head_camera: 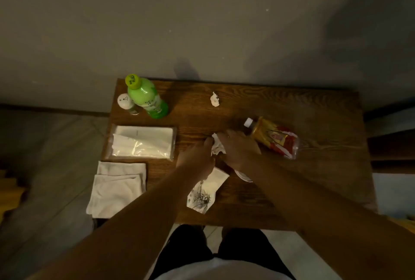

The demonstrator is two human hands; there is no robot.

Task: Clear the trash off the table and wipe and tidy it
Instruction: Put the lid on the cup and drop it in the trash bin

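- Legs in dark trousers at the near edge of the wooden table (314, 190); person stands over it, both forearms reaching in.
- Printed paper bag (205, 192) with a line drawing lies flat near the front edge, partly under the left wrist. Looks like trash, not yet collected.
- Folded white cloth (116, 190) at the front-left corner, overhanging the edge. Likely the wiper; untouched.
- Something white (243, 175) pokes out from under the right forearm; cannot tell what it is.
- Left hand (197, 158) and right hand (240, 147) meet mid-table around a crumpled white tissue (216, 147). Left fingers curl onto its near side; right hand lies over its right side, fingers bent down. Both appear to hold it; exact finger contact is hidden.
- Clear-wrapped pack of napkins (141, 142) sits left of the hands, flat, apart from them.
- Tipped plastic bottle (272, 137) with gold-red label and white cap lies on its side just right of the right hand, looks near empty.
- Second small tissue wad (215, 99) farther back, centre, well apart from the hands.
- Upright green bottle (147, 98) and white-capped shaker (126, 103), touching or nearly so, at the far-left corner.
- Step, my read: trash pickup phase, gathering the tissue. Wiping not begun.
- Next move calls for: ball the tissue into one hand, free the other for the far wad, lying bottle or paper bag. No bin in view, so the drop-off spot is unknown.
- Keepers probably stay: green bottle, shaker, napkins.
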